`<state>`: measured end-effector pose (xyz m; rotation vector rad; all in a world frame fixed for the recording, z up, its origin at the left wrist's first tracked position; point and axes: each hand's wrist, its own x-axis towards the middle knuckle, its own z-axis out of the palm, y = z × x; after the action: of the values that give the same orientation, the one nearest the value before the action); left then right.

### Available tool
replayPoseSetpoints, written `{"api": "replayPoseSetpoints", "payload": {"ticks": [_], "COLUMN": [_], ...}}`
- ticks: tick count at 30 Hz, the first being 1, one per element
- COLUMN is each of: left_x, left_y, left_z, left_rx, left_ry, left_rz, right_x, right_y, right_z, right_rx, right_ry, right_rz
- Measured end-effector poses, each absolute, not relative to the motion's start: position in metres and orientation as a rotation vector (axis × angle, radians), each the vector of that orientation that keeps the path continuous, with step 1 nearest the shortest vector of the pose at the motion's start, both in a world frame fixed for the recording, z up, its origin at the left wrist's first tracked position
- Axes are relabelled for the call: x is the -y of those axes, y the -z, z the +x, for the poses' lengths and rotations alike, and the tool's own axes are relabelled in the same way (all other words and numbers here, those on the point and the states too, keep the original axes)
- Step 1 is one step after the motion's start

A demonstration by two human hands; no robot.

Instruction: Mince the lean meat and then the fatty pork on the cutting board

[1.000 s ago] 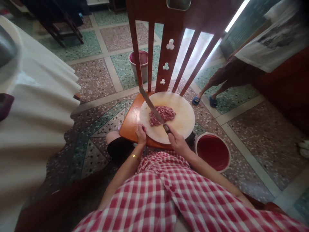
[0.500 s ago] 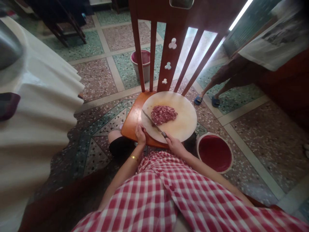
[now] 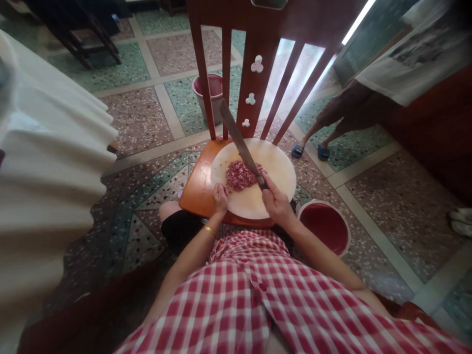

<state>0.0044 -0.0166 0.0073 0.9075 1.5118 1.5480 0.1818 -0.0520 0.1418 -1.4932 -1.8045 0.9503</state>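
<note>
Terrazzo floor [image 3: 147,113], green and speckled-brown panels with pale borders. Wooden chair [image 3: 199,189] faces the person, seat used as work surface.

- Round pale cutting board [image 3: 276,169] lies on the seat, near edge overhanging toward the person.
- Minced red meat [image 3: 239,175] sits in one heap, left of the board's centre.
- Right hand [image 3: 278,204]: fist wrapped around the handle of a long knife [image 3: 239,140]. Blade is lifted and slants up-left over the meat toward the chair back.
- Left hand [image 3: 220,196]: fingers bent, resting on the board's near-left rim just beside the meat; true grip cannot be told. Gold bangle [image 3: 210,230] on the wrist.
- Red bucket [image 3: 324,227] stands on the floor right of the seat; pink-rimmed bucket [image 3: 216,93] stands behind the chair.
- Second person's feet in blue sandals [image 3: 309,150] upper right; their shirt print is too blurred to read.
</note>
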Motion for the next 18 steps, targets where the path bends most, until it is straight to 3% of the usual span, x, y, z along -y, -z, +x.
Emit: {"api": "replayPoseSetpoints", "payload": {"ticks": [5, 11, 18], "left_x": [0.017, 0.017, 0.019], "left_y": [0.001, 0.004, 0.001], "left_z": [0.002, 0.003, 0.002], "left_rx": [-1.537, -1.491, -1.52], "left_ry": [-1.514, -1.502, -1.48], "left_rz": [1.035, 1.065, 1.074], "right_x": [0.051, 0.045, 0.045], "right_y": [-0.102, -0.13, -0.101], "right_z": [0.175, 0.187, 0.187], "right_rx": [1.834, 1.755, 1.779], "right_ry": [-1.115, -1.045, -1.069], "right_rz": [-1.671, -1.498, -1.73]}}
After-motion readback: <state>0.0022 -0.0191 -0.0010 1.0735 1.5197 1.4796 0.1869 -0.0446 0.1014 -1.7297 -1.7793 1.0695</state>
